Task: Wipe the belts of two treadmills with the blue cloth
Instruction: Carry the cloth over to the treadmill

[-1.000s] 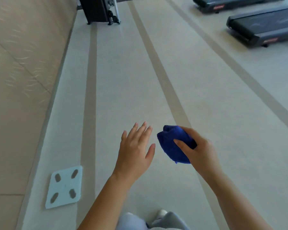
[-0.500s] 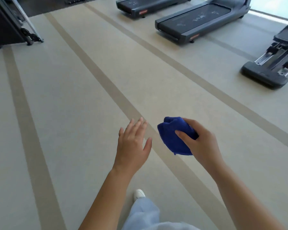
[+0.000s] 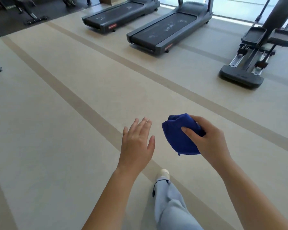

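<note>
While the blue cloth is clenched in the right hand, left hand released, it could be dropped before the treadmills if the grip loosens.

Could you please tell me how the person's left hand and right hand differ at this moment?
The left hand has straight fingers and holds nothing; the right hand has fingers and thumb curled round the bunched blue cloth. The left hand shows its back with fingers pointing ahead; the right hand is turned inward, thumb on the cloth. Both are bare, held out above the floor, and not touching each other.
</note>
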A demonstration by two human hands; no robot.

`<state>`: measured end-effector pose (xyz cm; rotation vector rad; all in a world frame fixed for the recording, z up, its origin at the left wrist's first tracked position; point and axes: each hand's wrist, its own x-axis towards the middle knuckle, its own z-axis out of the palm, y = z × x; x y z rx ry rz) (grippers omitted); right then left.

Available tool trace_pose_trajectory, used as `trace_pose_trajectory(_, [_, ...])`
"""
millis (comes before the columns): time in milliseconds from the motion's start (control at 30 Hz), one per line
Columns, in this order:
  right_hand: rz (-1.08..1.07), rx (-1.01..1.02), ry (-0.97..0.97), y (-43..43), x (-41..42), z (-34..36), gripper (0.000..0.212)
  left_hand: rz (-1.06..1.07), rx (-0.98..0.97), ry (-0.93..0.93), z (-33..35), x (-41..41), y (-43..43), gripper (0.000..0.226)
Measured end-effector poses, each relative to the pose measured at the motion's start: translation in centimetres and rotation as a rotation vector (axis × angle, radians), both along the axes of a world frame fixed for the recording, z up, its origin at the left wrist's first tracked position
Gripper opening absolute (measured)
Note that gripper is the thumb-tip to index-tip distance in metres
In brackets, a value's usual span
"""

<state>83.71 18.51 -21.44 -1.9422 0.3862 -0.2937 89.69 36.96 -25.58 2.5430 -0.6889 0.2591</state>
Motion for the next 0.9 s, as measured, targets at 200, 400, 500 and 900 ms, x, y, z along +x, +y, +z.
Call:
trace_pose_trajectory(200, [-0.087,-0.019,-0.074,-8.1,11.5,1.6,0.037,-0.059,0.029,-0.046,1.5,12.7,-7.3,0.047])
trace_pose_trajectory(400, [-0.115,0.006,-0.070,-13.3,20.5,2.3,0.035,-0.070,0.040,-0.011,2.1,22.3,-13.0,0.048])
trace_pose_trajectory(500, [-0.121,0.025,-0.063,-15.0,23.9,2.1,0.037,-0.109,0.057,-0.005,1.6,25.9,-15.3,0.049])
trace_pose_trajectory(900, [-0.184,0.010,-0.010,-19.9,44.5,-0.4,0.037,-0.206,0.051,-0.021,-1.0,48.2,-21.7,0.047])
